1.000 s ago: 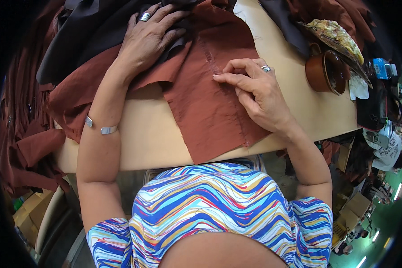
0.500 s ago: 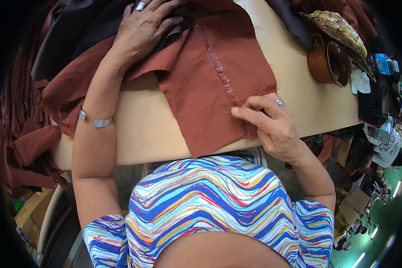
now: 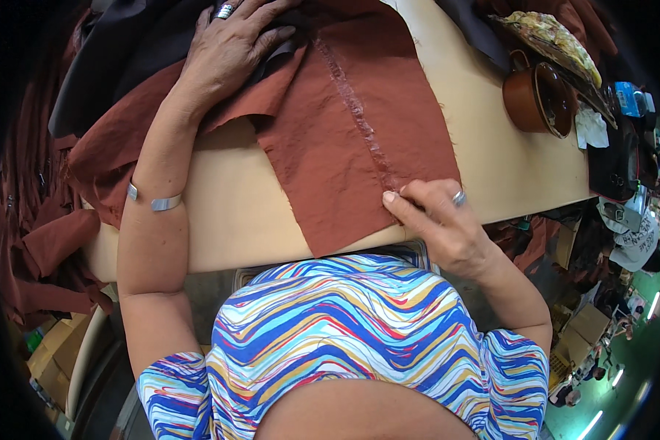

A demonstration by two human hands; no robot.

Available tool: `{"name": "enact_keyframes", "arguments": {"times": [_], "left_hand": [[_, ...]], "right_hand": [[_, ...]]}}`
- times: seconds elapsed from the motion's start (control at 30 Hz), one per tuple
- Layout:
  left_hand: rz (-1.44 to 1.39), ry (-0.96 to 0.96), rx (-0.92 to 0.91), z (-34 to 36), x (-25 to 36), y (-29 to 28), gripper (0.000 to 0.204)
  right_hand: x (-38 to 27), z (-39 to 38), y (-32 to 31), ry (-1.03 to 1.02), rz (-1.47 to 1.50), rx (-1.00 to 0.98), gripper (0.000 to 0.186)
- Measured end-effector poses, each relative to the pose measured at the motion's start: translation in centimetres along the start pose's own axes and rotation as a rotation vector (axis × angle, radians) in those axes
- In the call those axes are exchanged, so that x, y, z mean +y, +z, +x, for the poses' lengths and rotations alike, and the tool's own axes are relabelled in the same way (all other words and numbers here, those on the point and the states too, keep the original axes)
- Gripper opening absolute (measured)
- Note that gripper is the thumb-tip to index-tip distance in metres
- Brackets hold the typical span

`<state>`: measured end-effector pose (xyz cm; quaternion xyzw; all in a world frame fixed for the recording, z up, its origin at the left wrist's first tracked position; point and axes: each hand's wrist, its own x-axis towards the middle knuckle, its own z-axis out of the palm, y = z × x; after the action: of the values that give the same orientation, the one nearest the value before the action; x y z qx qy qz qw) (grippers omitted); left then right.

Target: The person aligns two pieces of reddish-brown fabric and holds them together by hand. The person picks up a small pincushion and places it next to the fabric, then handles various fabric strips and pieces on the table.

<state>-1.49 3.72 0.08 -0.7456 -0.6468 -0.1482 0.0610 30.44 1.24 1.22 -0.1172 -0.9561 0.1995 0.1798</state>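
A rust-brown cloth piece (image 3: 323,176) with frayed edges lies over the table's front part. Down it runs a whitish, shiny streak (image 3: 356,106), like dried glue. My left hand (image 3: 231,55) lies at the far left where the brown cloth meets dark cloth (image 3: 125,66). Its fingers are stretched out, some cut off by the top of the picture. My right hand (image 3: 447,224) is at the streak's near end, thumb and forefinger closed together against the cloth. Whatever sits between those fingertips is hidden.
The beige table (image 3: 235,202) curves in front of me. A brown glazed pot (image 3: 522,103) stands at the right, beside a crusted yellowish piece (image 3: 554,48) and crumpled white tissue (image 3: 591,130). Brown cloth (image 3: 55,238) hangs in heaps at the left. Cardboard boxes (image 3: 587,330) stand below, right.
My right hand has slid a little nearer to me along the streak, its fingers still closed. My left hand has barely moved.
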Motion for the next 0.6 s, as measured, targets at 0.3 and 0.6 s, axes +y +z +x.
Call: {"name": "enact_keyframes", "arguments": {"times": [0.3, 0.6], "left_hand": [[0.143, -0.005, 0.03, -1.2, -2.2, 2.3, 0.04], [0.109, 0.002, 0.045, -0.6, -1.3, 2.0, 0.04]], "right_hand": [[3.3, -0.7, -8.3, 0.35, -0.39, 0.34, 0.04], [9.5, -2.3, -11.4, 0.718, -0.625, 0.062, 0.046]]}}
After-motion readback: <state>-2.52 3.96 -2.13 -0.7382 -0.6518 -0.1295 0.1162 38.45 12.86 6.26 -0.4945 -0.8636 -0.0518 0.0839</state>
